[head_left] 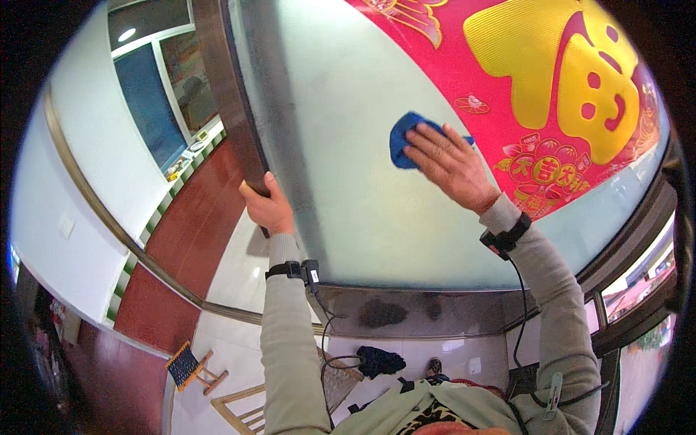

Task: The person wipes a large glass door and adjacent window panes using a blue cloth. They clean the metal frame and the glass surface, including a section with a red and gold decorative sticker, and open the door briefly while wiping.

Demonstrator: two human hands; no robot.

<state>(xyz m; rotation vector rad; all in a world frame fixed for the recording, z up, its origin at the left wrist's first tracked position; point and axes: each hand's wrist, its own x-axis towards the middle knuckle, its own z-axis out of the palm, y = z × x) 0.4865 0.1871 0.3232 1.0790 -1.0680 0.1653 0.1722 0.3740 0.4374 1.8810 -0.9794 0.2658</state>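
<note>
My right hand (448, 163) lies spread over a folded blue cloth (403, 140), pressing it flat against a frosted glass door panel (348, 179). The fingers cover much of the cloth. Just right of that hand, a red and gold festive poster (489, 109) is fixed on the glass. My left hand (269, 205) grips the dark edge of the door frame (251, 136), with its thumb on the near side. Both wrists wear black straps with cables.
A small folding stool (187, 370) with a woven seat stands on the tiled floor at lower left, near a wooden slatted rack (244, 405). A dark cloth-like object (379, 361) lies by my feet. Behind the door are a white wall (103, 141) and a windowsill (190, 155) holding small items.
</note>
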